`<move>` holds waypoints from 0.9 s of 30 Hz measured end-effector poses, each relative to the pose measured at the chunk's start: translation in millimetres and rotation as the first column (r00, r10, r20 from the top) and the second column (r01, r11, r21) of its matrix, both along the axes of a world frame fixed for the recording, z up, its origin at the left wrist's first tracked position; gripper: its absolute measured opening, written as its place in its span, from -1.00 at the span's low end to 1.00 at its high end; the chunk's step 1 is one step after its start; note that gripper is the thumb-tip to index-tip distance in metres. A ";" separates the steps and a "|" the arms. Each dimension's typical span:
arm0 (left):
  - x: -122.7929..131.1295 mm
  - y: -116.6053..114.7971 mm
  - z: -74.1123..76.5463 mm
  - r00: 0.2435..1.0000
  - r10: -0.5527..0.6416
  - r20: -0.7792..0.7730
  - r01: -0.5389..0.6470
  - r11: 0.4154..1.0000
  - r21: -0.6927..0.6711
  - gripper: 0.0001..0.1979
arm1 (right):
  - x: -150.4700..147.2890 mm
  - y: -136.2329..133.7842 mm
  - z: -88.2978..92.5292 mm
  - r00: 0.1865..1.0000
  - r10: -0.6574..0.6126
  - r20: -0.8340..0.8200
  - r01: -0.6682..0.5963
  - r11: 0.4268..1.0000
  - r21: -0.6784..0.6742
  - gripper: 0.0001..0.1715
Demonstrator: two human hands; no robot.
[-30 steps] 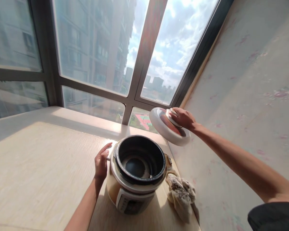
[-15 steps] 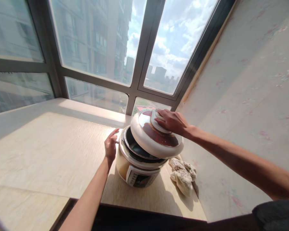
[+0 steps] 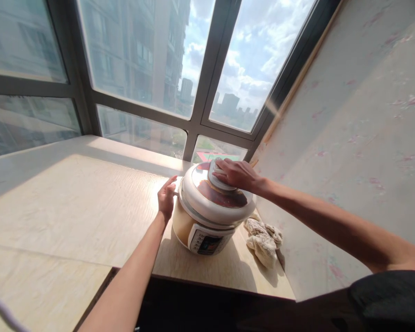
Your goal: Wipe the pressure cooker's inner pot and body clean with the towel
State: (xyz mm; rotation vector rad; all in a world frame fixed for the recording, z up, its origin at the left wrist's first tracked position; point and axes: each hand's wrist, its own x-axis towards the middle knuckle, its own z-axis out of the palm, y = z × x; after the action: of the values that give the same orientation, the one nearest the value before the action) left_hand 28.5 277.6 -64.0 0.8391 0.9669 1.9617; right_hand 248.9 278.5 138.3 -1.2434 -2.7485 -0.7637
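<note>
A round cooker (image 3: 185, 221) with a beige-gold body and a front control panel stands on the wooden ledge. Its white lid (image 3: 207, 203), with a reddish-brown shiny top, lies over the pot, and the pot's inside is hidden. My right hand (image 3: 237, 174) is closed around the white handle on top of the lid. At the cooker's left side, my left hand (image 3: 166, 197) has its fingers wrapped on the small side handle (image 3: 177, 184).
A crumpled, patterned cloth (image 3: 264, 242) lies right of the cooker, by the floral wall (image 3: 349, 184). Behind the ledge (image 3: 72, 207) are framed windows (image 3: 141, 110). The ledge's front edge drops to a dark area. A pale cable (image 3: 3, 313) shows at lower left.
The lid, held by my right hand, has come down and left onto the cooker, covering the dark inner pot that was visible. The view has shifted slightly.
</note>
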 end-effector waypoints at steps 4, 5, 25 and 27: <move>-0.1 0.7 -0.5 0.999 0.029 -0.040 -0.029 1.000 0.002 -0.37 | -0.6 5.9 -9.7 1.000 0.012 -0.018 -0.012 1.000 -0.001 -0.44; 0.0 1.0 -0.8 0.998 0.044 -0.050 -0.044 0.999 0.009 -0.39 | -0.8 7.1 -11.6 1.000 0.012 -0.024 -0.012 1.000 -0.003 -0.44; 1.3 9.8 -6.5 0.982 0.158 -0.104 -0.152 0.986 0.063 -0.43 | -20.1 1.7 -6.5 0.992 -0.119 -0.041 0.117 0.992 -0.047 -0.45; 1.3 10.6 -7.5 0.980 0.166 -0.107 -0.160 0.985 0.058 -0.42 | -20.2 1.0 -5.9 0.987 -0.155 -0.049 0.152 0.986 -0.065 -0.44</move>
State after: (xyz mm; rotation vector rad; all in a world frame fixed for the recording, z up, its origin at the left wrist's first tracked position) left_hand 29.8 288.1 -71.5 0.9308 1.0865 2.1035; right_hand 228.7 279.5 132.4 -1.4794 -2.6762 -0.6497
